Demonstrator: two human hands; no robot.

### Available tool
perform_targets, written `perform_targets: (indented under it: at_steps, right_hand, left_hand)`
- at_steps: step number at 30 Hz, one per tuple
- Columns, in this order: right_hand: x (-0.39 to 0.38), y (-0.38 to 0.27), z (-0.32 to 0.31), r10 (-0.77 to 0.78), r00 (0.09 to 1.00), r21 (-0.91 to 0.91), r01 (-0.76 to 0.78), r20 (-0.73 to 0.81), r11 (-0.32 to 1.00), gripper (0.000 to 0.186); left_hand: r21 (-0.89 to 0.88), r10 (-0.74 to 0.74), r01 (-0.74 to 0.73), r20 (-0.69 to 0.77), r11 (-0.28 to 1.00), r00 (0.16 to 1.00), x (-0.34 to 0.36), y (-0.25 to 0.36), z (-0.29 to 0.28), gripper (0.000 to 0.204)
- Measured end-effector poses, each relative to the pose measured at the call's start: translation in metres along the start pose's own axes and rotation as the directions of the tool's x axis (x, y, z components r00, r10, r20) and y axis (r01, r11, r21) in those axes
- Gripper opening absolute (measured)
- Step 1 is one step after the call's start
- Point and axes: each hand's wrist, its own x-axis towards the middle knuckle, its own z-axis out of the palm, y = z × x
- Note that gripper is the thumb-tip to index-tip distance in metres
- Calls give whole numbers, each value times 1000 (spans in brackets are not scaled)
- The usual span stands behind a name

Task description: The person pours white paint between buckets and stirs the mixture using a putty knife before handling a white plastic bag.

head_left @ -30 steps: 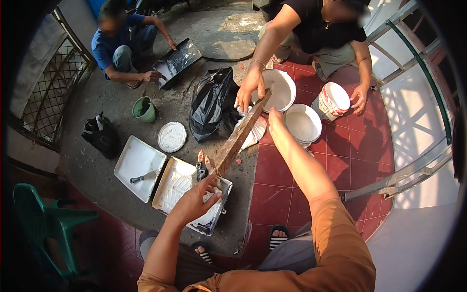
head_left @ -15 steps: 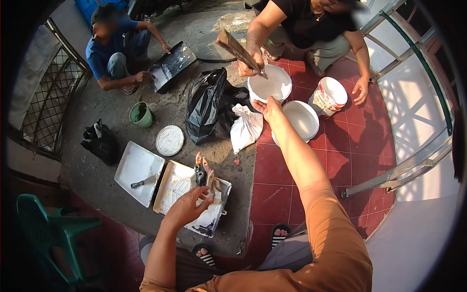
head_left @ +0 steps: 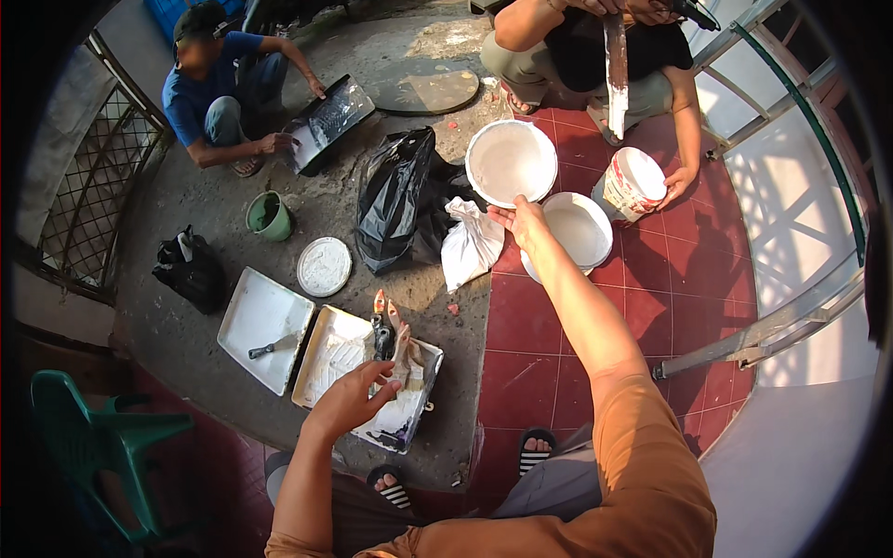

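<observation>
My right hand (head_left: 523,225) reaches forward, thumb over the near rim of a white paint bucket (head_left: 493,189) and fingers against its outside. Pale paint coats the bucket's inside, and its mouth faces me. Right beside it, partly behind my wrist, stands a second white bucket (head_left: 603,244). My left hand (head_left: 352,402) hovers at the near edge of a paint tray (head_left: 321,346), fingers apart and holding nothing. Paint brushes (head_left: 400,349) lie in that tray near my fingertips. Across from me, a person raises a flat wooden stick (head_left: 616,79), its lower end white with paint.
That person's other hand touches a small paint pail (head_left: 633,181). At far left another person holds a black tray (head_left: 326,121). Around the floor are a white tray (head_left: 270,316), a round lid (head_left: 325,267), a green pail (head_left: 270,219), black bags (head_left: 395,200) and a green chair (head_left: 112,428).
The person opposite has lifted the wooden stick up and rightward, away from the bucket, and put the other hand on the small pail. The bucket at my right hand has shifted slightly and tipped toward me.
</observation>
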Motion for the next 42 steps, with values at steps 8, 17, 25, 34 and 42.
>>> perform_targets:
  at_steps: [8, 17, 25, 34, 42]
  right_hand:
    - [-98, -22, 7, -51, 984, -418, 119, 170, 900, 32]
    - [-253, -55, 67, 75, 909, -458, 134, 409, 879, 29]
    - [-315, -58, 87, 165, 761, -512, 244, 627, 824, 31]
    - [-333, -54, 96, 143, 704, -457, 280, 696, 844, 31]
    - [-336, -51, 93, 216, 713, -469, 177, 667, 866, 32]
  left_hand:
    - [-50, 12, -17, -97, 999, 995, 5, 0, -4, 41]
    - [-340, 78, -294, -526, 893, 847, 26, -6, -11, 79]
    - [-31, 203, -266, -564, 963, 800, 4, -34, 1, 57]
    - [-39, 260, -383, -672, 923, 694, -13, -42, -2, 61]
    - [-135, 169, -354, -690, 925, 704, -19, -44, -2, 75]
